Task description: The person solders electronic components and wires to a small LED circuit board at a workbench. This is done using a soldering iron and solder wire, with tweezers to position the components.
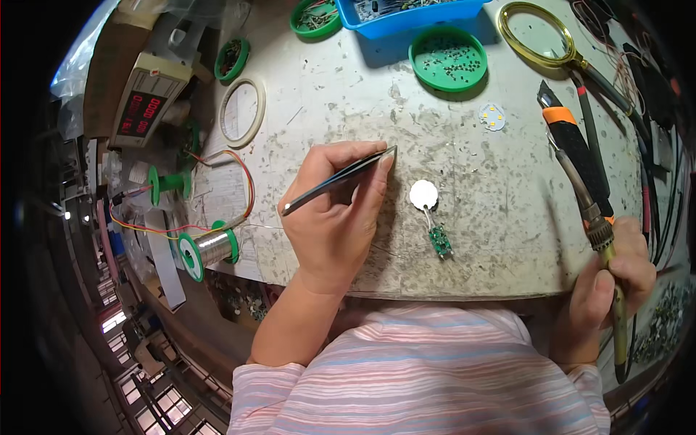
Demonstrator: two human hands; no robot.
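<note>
My left hand (330, 214) is closed round a pair of dark tweezers (333, 180), their tips pointing up and to the right above the worktop. To the right of that hand lies a white round disc (424, 194), joined by short wires to a small green circuit board (439, 241). Neither hand touches them. At the right edge of the table my right hand (616, 279) grips a soldering iron (600, 235) by its handle, with the tip pointing up and left. The iron's tip is close to an orange and black utility knife (573, 145).
Solder wire on a green spool (210, 248) and a tape ring (243, 112) lie left, near a meter with red digits (148, 101). Green dishes of small parts, one (448, 59) below a blue bin (406, 18), stand far back. A magnifying glass (536, 32) and round LED board (492, 117) lie right.
</note>
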